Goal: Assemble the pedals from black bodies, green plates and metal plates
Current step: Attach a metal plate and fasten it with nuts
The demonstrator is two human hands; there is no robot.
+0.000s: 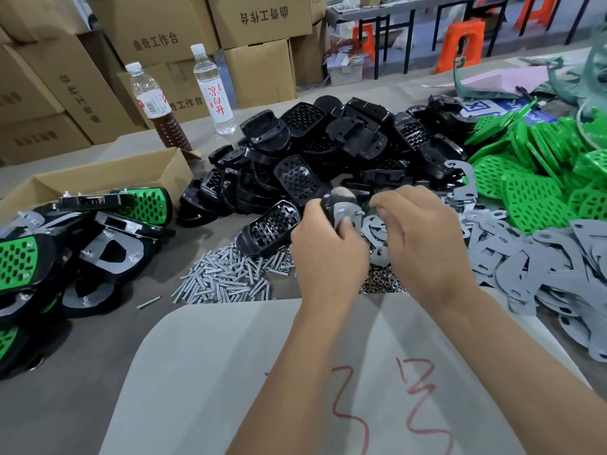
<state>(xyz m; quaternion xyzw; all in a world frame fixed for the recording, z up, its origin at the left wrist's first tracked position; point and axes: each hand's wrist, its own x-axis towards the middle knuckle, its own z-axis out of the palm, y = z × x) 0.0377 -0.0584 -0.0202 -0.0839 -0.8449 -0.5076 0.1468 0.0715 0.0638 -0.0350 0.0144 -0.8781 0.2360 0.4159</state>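
Centrally, hands gripping flat metal plate

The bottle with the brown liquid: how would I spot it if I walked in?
Look at the stacked cardboard boxes at the back left of the table. Two plastic bottles stand before them, behind an open carton. The bottle with brown liquid is the left one; its neighbour, the clear water bottle, has a white label with red characters.
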